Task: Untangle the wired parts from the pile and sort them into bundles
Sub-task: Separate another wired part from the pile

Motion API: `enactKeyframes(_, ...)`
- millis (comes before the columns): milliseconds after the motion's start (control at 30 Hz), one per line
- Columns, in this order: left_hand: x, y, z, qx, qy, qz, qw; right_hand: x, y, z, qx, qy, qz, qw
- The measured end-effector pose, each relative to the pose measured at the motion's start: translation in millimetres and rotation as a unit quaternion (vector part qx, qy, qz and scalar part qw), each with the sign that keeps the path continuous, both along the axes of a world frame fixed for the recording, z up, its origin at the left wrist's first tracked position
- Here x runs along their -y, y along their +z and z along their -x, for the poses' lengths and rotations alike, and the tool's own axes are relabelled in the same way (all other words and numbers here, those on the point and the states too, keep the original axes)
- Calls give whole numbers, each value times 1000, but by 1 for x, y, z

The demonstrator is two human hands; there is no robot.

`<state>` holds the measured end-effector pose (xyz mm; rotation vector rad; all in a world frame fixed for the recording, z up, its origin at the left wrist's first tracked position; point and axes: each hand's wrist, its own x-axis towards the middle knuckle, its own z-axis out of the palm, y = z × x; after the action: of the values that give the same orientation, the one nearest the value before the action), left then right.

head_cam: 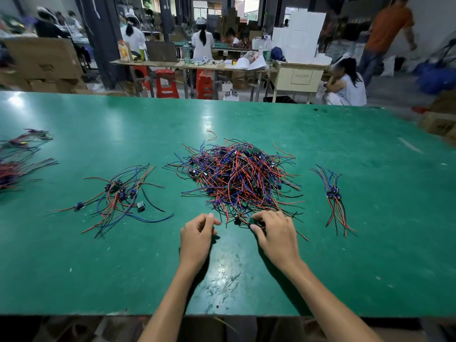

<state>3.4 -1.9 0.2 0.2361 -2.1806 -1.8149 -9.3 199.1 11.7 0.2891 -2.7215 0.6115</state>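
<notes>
- Green laminate covers the worktable (320,267) we lean over, and from the head view the tangled pile (237,176) of red, blue and black wired parts sits in the middle, just beyond our hands.
- Our right hand (274,233) reaches into the near edge of the pile, thumb and fingers curled around a small green board (251,220) with its wires trailing; we judge this is the piece now being teased free, held low so the leads slide out without dragging the heap.
- Our left hand (197,233) hovers just left of it, fingers loosely curled toward the thumb; we cannot tell whether a thin wire is pinched there, and nothing is plainly held.
- To the right lies a tidy bundle (334,193), wires running near to far, heads together, kept well apart from the pile so sorted parts do not re-tangle.
- To the left sits a looser group (118,193), wires splayed, apparently half sorted.
- At the far left edge, more wire clusters (17,159) lie partly cut off by the frame.
- Most of the pile remains, so we judge the sorting is early.
</notes>
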Motion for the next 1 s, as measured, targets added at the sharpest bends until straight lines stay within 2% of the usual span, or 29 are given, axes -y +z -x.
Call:
enactKeyframes(100, -5, 5, -4, -48, -22, 122, 991, 1, 8, -2, 2, 11, 116, 993)
enactKeyframes(167, -11, 8, -7, -85, -33, 192, 977, 0, 15, -3, -24, 12, 151, 988)
enactKeyframes(267, -23, 15, -14, -104, -38, 210, 972, 1, 26, -6, -82, 27, 176, 981)
enactKeyframes(333, -34, 23, -18, -78, -63, 145, 984, 0, 31, -10, -127, 41, 177, 975)
enactKeyframes(400, -46, 36, -19, -49, -74, 1, 996, 0, 36, -14, -176, 60, 148, 971)
enactKeyframes(467, -52, 49, -18, -26, -66, -141, 987, -1, 40, -16, -233, 75, 113, 963)
enactKeyframes(500, -52, 53, -18, -22, -68, -183, 980, -1, 40, -17, -258, 78, 101, 958)
enactKeyframes(600, -52, 60, -22, -36, -84, -217, 972, 1, 37, -20, -281, 70, 98, 952)
enactKeyframes(767, -50, 62, -21, -43, -30, -280, 959, 11, 30, -32, -305, 44, 117, 944)
enactKeyframes(833, -46, 62, -20, -48, -17, -293, 955, 21, 22, -44, -240, 40, 164, 956)
enactKeyframes(900, -44, 60, -19, -57, -13, -304, 951, 34, 20, -50, -44, 29, 254, 966)
enactKeyframes(933, -44, 58, -19, -60, -13, -308, 949, 40, 20, -50, 56, 26, 331, 942)
enactKeyframes(1000, -43, 53, -21, -64, -21, -314, 947, 49, 24, -41, 163, 10, 505, 848)
